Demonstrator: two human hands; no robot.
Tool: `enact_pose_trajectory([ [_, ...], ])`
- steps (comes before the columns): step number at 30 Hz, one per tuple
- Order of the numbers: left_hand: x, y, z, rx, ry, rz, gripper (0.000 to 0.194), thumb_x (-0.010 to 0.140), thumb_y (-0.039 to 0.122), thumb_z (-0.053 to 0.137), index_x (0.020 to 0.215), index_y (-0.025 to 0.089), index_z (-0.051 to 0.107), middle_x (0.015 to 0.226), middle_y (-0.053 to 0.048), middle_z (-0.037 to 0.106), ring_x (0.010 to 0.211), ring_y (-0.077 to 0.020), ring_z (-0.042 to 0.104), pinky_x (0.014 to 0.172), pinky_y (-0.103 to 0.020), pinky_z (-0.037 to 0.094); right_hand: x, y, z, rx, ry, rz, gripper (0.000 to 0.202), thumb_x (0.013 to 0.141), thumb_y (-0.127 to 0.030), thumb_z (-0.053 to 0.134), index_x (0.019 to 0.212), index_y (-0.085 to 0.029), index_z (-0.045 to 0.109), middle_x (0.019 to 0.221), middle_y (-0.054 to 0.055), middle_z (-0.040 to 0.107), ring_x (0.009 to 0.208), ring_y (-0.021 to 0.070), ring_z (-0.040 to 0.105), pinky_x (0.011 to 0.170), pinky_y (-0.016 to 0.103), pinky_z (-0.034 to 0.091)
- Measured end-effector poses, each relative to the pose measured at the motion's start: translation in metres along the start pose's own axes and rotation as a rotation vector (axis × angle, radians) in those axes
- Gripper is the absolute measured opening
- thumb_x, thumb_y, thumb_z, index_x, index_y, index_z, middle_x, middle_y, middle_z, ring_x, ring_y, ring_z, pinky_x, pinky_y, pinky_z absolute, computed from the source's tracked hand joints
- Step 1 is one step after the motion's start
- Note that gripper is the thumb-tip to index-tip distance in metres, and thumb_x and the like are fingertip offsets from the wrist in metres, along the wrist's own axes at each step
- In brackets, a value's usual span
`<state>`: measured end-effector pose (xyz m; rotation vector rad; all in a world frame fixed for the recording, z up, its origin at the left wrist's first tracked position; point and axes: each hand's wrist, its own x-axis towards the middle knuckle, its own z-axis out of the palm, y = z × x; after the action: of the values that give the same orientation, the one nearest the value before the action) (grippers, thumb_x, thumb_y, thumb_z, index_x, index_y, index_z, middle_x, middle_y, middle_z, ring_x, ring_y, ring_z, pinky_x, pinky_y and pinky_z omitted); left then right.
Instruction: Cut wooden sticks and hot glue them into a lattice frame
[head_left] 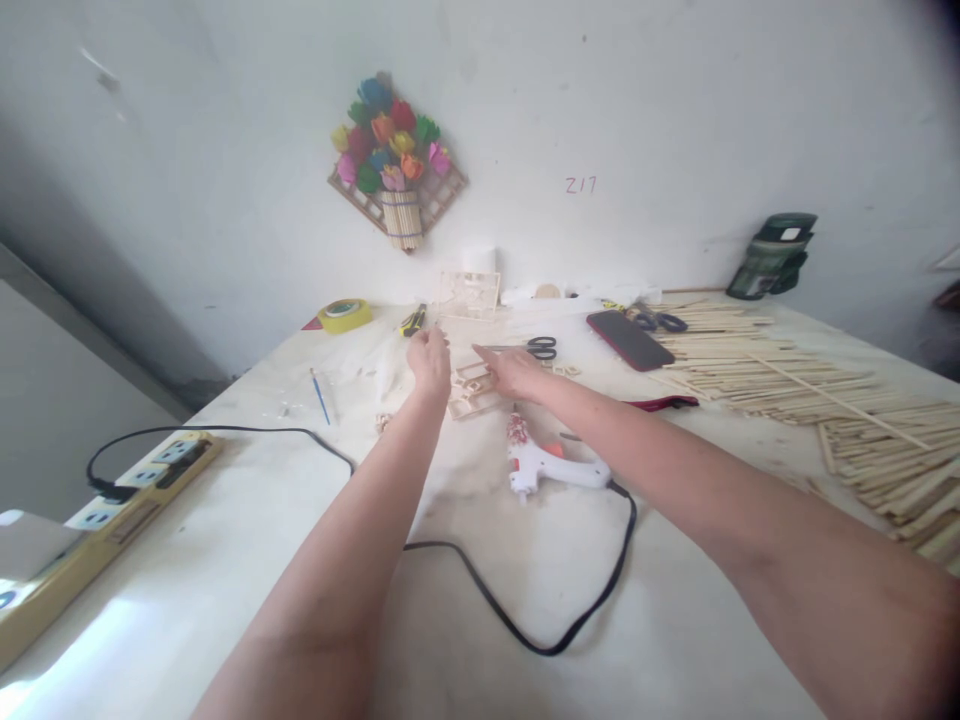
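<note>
My left hand is closed in a pinch above the far middle of the table, just in front of a yellow and black utility knife. Whatever its fingertips may hold is too small to make out. Stretched across from the right, my right hand has its index finger extended to the left, over the edge of a small frame of wooden sticks. Behind that hand lie black-handled scissors. A white hot glue gun rests on its side nearer to me, its nozzle toward the frame.
Many thin wooden sticks cover the right side, near a phone. A power strip runs along the left edge; a black cord loops across the front. Yellow tape and a lattice panel stand at the back.
</note>
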<state>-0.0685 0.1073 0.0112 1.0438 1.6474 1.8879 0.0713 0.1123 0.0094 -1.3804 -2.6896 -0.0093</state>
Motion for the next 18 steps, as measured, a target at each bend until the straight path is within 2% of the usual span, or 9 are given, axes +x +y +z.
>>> enact_pose_trajectory([
  [7, -0.010, -0.001, 0.000, 0.019, -0.143, -0.158, 0.010, 0.065, 0.021, 0.046, 0.057, 0.017, 0.048, 0.053, 0.000, 0.048, 0.047, -0.0097, 0.046, 0.052, -0.024, 0.044, 0.001, 0.006, 0.000, 0.022, 0.009, -0.038, 0.074, 0.074, -0.018, 0.052, 0.139, -0.024, 0.019, 0.110, 0.008, 0.062, 0.102, 0.0231, 0.056, 0.079, 0.030, 0.041],
  [13, -0.010, -0.006, 0.000, 0.112, -0.235, -0.163, 0.008, 0.062, 0.021, 0.049, 0.056, 0.016, 0.050, 0.048, 0.000, 0.046, 0.043, -0.0097, 0.044, 0.049, -0.025, 0.044, 0.003, 0.007, 0.000, 0.065, 0.019, 0.001, 0.073, 0.072, -0.014, 0.051, 0.138, -0.028, 0.022, 0.113, 0.006, 0.061, 0.103, 0.0216, 0.056, 0.081, 0.030, 0.042],
  [16, -0.012, -0.001, -0.001, 0.096, -0.253, -0.174, 0.010, 0.064, 0.023, 0.049, 0.056, 0.017, 0.047, 0.045, 0.002, 0.042, 0.040, -0.0089, 0.041, 0.045, -0.025, 0.043, 0.005, 0.012, 0.000, 0.163, 0.099, 0.046, 0.067, 0.073, -0.016, 0.051, 0.136, -0.027, 0.030, 0.110, 0.005, 0.063, 0.100, 0.0209, 0.057, 0.082, 0.031, 0.043],
  [18, -0.014, 0.003, -0.001, 0.095, -0.256, -0.184, 0.014, 0.066, 0.025, 0.050, 0.055, 0.018, 0.044, 0.044, 0.003, 0.040, 0.039, -0.0080, 0.038, 0.042, -0.024, 0.040, 0.008, 0.017, 0.001, 0.269, 0.221, 0.091, 0.054, 0.075, -0.018, 0.049, 0.128, -0.023, 0.044, 0.105, 0.006, 0.065, 0.097, 0.0206, 0.058, 0.084, 0.031, 0.043],
])
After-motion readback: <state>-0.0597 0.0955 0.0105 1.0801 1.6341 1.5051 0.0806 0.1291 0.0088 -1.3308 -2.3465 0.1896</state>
